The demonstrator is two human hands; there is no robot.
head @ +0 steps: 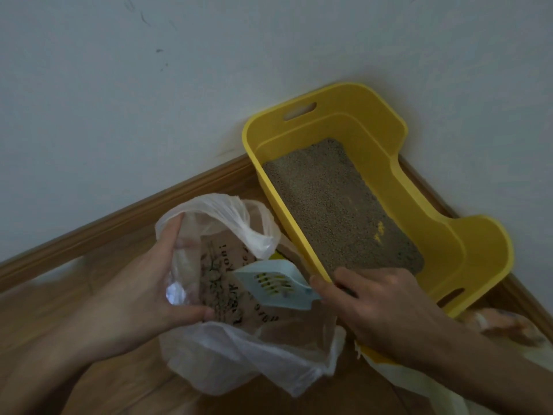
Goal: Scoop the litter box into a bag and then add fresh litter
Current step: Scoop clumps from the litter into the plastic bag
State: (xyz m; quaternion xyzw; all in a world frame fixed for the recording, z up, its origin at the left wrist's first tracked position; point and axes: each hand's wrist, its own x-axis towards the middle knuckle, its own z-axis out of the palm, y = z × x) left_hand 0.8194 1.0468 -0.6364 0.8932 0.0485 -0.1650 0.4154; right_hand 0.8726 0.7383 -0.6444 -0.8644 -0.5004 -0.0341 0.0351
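A pale wall (149, 85) meets a wood floor (119, 384) along a wooden baseboard (119, 223), and the floor narrows into a room corner at the upper right. On the floor there are one box, one scoop and two bags, with two hands at work.

At the left, the left hand (134, 295) grips the rim of a thin clear bag (239, 354). Its fingers are hooked over the far side of the rim and its thumb is at the near side, so the mouth is spread wide. The bag lies on the floor just beside the box's left wall. It bears dark printed lettering, and brown clumps (215, 283) lie inside it.

The pale blue scoop (269, 283) is over the bag's mouth. Its long axis runs left to right, with the slotted head pointing left into the bag and the handle running right. Yellow shows through its slots.

The right hand (380, 310) holds the handle with its fingers curled round it and its thumb against the scoop's back end. The handle itself is mostly hidden.

The yellow box (374, 124) fills the floor's corner. Its long axis runs from the far wall toward the near right, and it has two handle slots, one at each end. Grey-brown litter (335, 199) covers its bottom.

The second bag (508, 327), white with orange print, lies at the box's near end, partly under the right forearm.
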